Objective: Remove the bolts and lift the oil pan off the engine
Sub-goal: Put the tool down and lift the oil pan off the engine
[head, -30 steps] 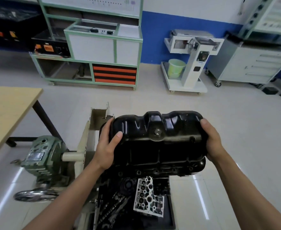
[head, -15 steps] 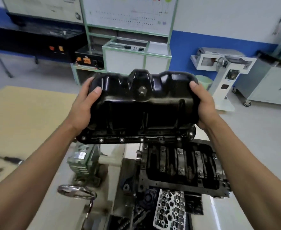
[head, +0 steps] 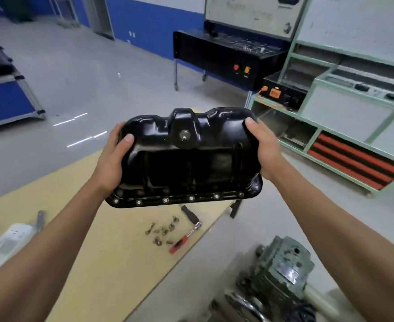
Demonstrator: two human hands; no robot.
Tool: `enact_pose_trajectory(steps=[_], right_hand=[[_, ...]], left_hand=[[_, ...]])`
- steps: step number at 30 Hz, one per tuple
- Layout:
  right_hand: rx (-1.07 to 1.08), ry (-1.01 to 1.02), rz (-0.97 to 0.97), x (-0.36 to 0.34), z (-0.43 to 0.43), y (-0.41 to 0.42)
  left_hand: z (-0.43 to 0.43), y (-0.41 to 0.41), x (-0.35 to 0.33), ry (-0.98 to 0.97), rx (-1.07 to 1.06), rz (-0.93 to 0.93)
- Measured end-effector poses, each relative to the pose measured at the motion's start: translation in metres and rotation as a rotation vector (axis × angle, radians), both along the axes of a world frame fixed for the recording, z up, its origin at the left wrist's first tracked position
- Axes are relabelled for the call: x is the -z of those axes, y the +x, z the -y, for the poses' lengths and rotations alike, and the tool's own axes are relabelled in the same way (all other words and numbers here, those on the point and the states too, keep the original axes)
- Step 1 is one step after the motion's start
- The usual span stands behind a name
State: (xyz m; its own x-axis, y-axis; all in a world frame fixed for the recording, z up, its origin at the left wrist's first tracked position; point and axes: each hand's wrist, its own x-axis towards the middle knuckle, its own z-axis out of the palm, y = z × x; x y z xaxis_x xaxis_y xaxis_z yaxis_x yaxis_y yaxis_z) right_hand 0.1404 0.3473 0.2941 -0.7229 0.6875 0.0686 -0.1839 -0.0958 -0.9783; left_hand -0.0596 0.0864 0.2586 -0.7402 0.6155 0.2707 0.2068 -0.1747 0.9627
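oil pan point(head: 186, 163) held clear above the wooden table point(head: 103, 263), left hand point(head: 112, 159) and right hand point(head: 264, 149) each wrapped round one end; bolts point(head: 162, 232) lie loose by the ratchet point(head: 185, 238), so only setting it down seems left.

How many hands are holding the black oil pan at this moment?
2. The left hand grips the oil pan at its left end, and the right hand grips its right end. The fingers behind the pan are hidden.
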Motion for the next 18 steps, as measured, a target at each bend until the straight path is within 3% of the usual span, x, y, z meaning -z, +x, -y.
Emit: enact_pose_trajectory(steps=[7,12,18], right_hand=[[-0.105,-0.04,0.12,0.112,0.014,-0.136],[-0.138,-0.059,0.181,0.178,0.016,-0.172],[-0.136,-0.048,0.243,0.211,0.011,-0.185]], left_hand=[[0.042,-0.099,0.102,-0.079,-0.098,0.074],[0.051,-0.122,0.167,-0.128,-0.123,0.127],[0.048,-0.125,0.21,-0.137,-0.129,0.212]])
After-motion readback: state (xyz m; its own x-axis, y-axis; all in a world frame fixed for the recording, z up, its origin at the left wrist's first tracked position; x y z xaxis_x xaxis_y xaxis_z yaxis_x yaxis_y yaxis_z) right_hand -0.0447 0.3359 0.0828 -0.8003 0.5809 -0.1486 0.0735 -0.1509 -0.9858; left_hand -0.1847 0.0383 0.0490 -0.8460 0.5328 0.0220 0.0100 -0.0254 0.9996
